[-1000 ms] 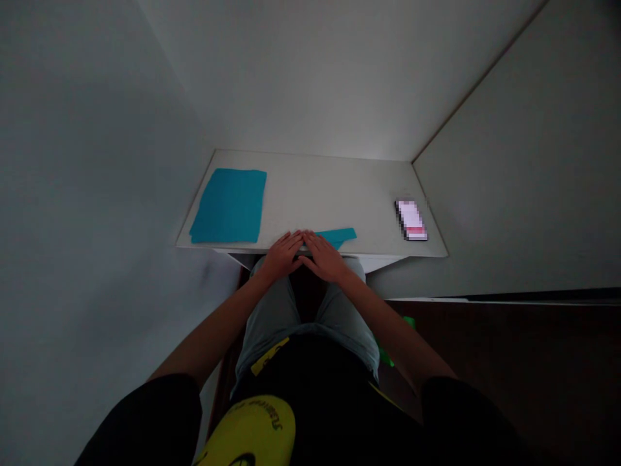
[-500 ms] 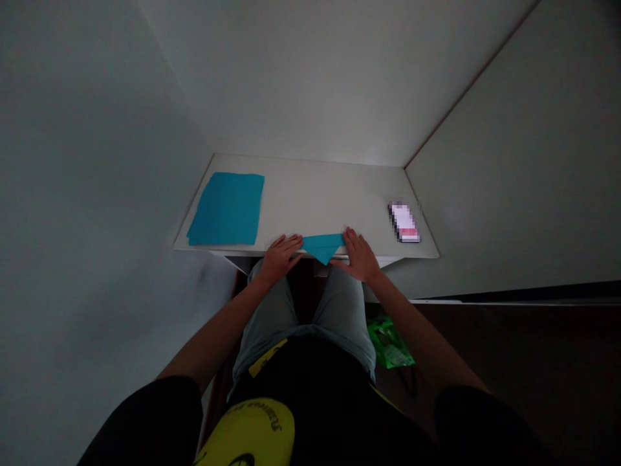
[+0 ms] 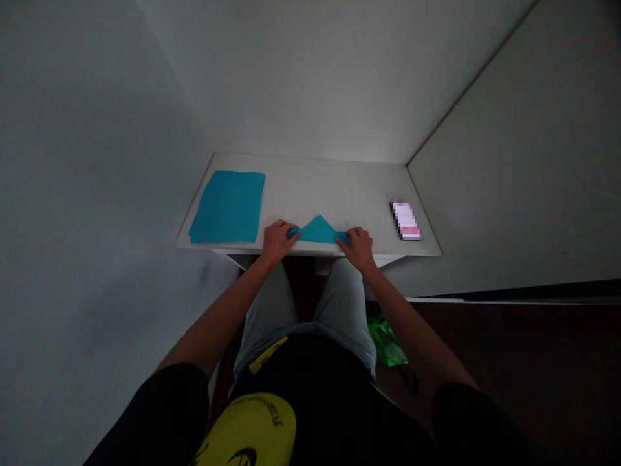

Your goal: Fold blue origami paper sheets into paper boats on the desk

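A folded piece of blue paper [image 3: 318, 230] lies near the front edge of the white table, its triangular point facing away from me. My left hand [image 3: 279, 239] is closed on the paper's left end, thumb toward the middle. At the other end, my right hand [image 3: 358, 248] pinches the narrow strip between thumb and fingers. Both ends of the paper are partly hidden by my fingers.
Blue paper sheets [image 3: 228, 207] lie on the left of the white table [image 3: 301, 181]. A phone [image 3: 406, 220] with a blurred screen rests at the right. Walls border the table behind and at both sides. Below stands a green bag [image 3: 388, 343].
The paper's point faced toward me over the table edge and now faces away, flat on the table. My hands went from lying flat to gripping its ends.
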The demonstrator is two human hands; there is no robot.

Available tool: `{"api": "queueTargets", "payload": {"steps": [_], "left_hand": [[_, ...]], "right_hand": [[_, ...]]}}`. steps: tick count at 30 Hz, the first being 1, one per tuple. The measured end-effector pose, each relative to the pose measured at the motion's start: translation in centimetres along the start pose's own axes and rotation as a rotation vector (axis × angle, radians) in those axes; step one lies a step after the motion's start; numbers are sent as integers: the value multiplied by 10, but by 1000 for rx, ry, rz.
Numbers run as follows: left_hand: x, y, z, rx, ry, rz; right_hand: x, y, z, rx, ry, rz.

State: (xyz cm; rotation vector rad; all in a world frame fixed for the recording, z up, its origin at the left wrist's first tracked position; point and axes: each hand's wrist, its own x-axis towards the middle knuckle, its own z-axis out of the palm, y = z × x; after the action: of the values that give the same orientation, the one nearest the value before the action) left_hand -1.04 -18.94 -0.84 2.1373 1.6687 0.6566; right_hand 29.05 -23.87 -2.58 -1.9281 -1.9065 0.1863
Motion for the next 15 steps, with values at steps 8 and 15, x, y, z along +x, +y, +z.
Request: {"api": "queueTargets", "payload": {"steps": [8,15], "left_hand": [[-13,-2,6,-11,-16,153],[-6,-19,2,-140,-122,259]], "right_hand": [[14,-23,-10,-74,3,-113],[17,-9,10,-15,63,-11]]}}
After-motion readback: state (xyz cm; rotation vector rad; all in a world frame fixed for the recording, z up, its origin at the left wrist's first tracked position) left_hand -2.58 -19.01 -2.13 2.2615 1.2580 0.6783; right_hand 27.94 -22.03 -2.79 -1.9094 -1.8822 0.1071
